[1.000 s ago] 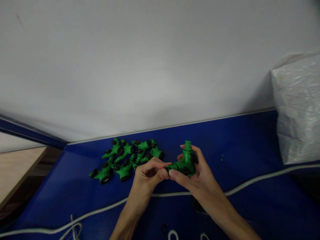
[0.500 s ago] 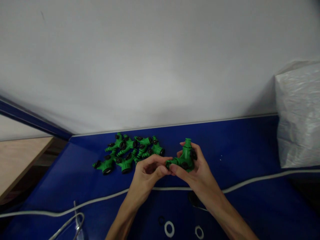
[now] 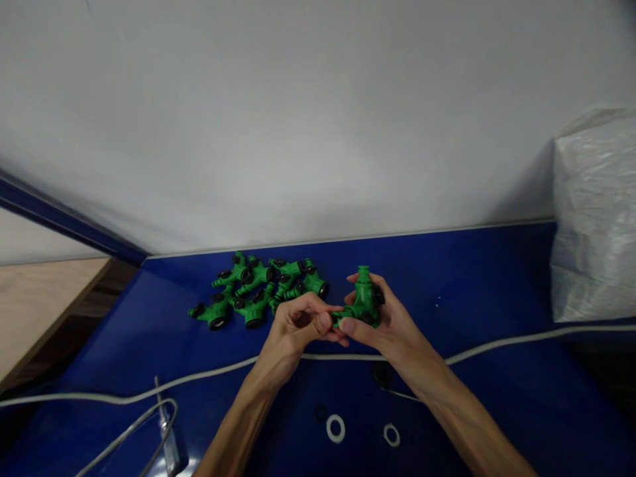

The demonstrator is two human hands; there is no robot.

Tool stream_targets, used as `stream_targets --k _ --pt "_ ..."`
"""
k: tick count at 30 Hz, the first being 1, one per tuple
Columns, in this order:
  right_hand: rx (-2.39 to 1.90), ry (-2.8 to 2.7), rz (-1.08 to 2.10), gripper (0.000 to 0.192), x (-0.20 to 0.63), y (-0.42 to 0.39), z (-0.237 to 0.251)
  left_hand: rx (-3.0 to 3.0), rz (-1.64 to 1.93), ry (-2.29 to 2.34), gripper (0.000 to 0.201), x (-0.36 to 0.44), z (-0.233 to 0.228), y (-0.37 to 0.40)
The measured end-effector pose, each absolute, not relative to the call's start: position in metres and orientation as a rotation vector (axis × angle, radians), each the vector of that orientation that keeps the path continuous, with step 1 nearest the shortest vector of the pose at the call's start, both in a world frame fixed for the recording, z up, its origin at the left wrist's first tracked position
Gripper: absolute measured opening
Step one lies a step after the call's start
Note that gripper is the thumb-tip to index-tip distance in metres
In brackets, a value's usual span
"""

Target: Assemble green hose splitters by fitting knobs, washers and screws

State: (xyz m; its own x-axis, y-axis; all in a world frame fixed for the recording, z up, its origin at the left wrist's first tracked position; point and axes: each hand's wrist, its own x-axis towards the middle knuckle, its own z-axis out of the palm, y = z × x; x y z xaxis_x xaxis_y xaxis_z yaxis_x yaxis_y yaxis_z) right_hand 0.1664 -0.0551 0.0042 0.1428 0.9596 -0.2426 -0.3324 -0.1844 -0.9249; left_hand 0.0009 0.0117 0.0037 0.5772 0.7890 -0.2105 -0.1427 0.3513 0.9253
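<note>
My right hand (image 3: 385,328) grips a green Y-shaped hose connector (image 3: 364,306) with black knobs, held above the blue table (image 3: 472,278). My left hand (image 3: 298,328) pinches at the connector's left outlet with thumb and forefinger. What sits between those fingertips is too small to tell. A pile of several identical green connectors (image 3: 258,291) lies on the table just left of my hands.
A white cable (image 3: 521,341) runs across the table under my forearms. Two white rings (image 3: 336,428) and a small black ring (image 3: 320,413) lie near the front edge. A white plastic bag (image 3: 593,218) stands at the right. A wooden surface (image 3: 34,305) lies at the left.
The view has tilted down a little, bringing the rings and a looped cable at the front into sight. Both hands stay on the connector, the left fingers working at its left outlet.
</note>
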Motion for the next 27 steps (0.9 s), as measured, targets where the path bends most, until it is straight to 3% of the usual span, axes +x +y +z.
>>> stream_targets --k 12,23,27 --pt "-1.148 -0.814 1.274 0.057 0.168 -0.051 0.003 0.947 0.773 0.703 0.038 0.015 0.004 0.001" --pt "-1.161 -0.852 1.31 0.063 0.167 -0.052 0.003 1.006 0.682 0.74 0.03 0.014 0.007 0.007" --pt "-1.176 -0.808 1.235 0.068 0.175 -0.047 0.0 1.229 0.775 0.923 0.038 0.006 0.014 0.007"
